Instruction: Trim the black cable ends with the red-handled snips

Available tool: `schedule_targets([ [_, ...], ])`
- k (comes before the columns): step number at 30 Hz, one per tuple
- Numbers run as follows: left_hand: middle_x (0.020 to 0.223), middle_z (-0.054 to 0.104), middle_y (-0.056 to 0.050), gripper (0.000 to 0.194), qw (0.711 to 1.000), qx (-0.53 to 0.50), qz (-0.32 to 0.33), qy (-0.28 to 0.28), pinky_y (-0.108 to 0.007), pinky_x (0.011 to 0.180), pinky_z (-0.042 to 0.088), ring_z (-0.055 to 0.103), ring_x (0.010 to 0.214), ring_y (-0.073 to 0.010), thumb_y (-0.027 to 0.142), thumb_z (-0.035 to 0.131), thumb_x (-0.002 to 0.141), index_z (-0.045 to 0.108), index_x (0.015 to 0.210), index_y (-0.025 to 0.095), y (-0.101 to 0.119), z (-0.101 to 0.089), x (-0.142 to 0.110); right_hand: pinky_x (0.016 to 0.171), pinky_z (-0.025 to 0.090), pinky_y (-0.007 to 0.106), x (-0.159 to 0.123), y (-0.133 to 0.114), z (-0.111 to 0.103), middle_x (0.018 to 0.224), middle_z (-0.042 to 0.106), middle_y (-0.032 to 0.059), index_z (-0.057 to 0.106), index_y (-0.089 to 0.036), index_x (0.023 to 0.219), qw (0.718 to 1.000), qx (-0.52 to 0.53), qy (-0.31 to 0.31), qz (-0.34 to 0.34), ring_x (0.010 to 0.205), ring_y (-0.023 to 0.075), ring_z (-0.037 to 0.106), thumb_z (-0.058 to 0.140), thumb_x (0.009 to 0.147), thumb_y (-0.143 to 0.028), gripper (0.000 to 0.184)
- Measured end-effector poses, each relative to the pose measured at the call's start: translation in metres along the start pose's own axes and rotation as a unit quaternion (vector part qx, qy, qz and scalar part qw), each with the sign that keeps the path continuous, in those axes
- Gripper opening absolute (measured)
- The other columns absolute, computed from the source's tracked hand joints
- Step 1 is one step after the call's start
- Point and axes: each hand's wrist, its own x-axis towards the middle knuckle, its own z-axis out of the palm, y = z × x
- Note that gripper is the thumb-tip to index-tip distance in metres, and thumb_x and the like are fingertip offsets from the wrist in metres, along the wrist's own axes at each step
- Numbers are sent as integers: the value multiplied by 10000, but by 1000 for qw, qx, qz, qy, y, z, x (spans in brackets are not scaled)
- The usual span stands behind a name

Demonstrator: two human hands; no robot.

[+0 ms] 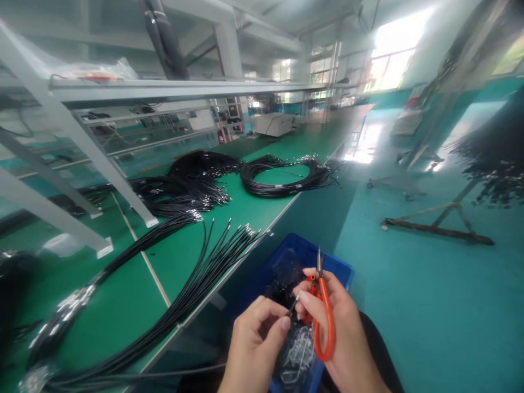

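My left hand [262, 338] pinches a thin black cable [292, 307] near its end, thumb against fingers. Scissors with red-orange handles [326, 327] rest in my right hand [341, 316], their blades pointing up and away from me. The thumb and a finger of that hand also meet at the cable's pale tip. Below both hands stands a blue bin [344, 267] that holds small clear pieces [298, 352] and dark bits. A loose bundle of black cables [204, 284] lies on the green table, left of my hands, with light-coloured ends fanned toward the edge.
A coiled cable bundle [272, 188] and more dark cable heaps [184, 191] lie farther along the green table [123, 305]. White shelf legs [94, 147] rise at left. On the right, a wheeled stand [442, 232] bears hanging black cables [495, 147] above the teal floor.
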Motion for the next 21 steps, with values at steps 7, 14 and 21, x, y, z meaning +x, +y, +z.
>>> schedule_targets([
  [7, 628, 547, -5, 172, 1000, 12, 2, 24, -227, 540, 361, 501, 574, -133, 232, 570, 777, 642, 634, 169, -8, 1, -2, 552, 481, 211, 1, 3, -1, 719, 631, -34, 560, -229, 979, 1000, -16, -12, 16, 561, 102, 590, 718, 704, -197, 319],
  [14, 589, 591, -8, 111, 995, 89, 24, 45, -233, 523, 348, 510, 555, -141, 111, 583, 679, 656, 626, 177, -13, 2, -9, 535, 499, 203, 1, 10, -9, 705, 651, -33, 560, -225, 994, 997, -62, 19, 47, 537, 108, 594, 806, 606, -254, 460],
  [21, 641, 653, -8, 83, 999, -40, -16, 27, -244, 583, 424, 560, 585, -147, 183, 536, 772, 611, 735, 185, -7, -1, -12, 515, 469, 223, -6, 12, 2, 654, 621, -14, 563, -187, 970, 986, 60, -24, 155, 574, 130, 568, 727, 672, -213, 341],
])
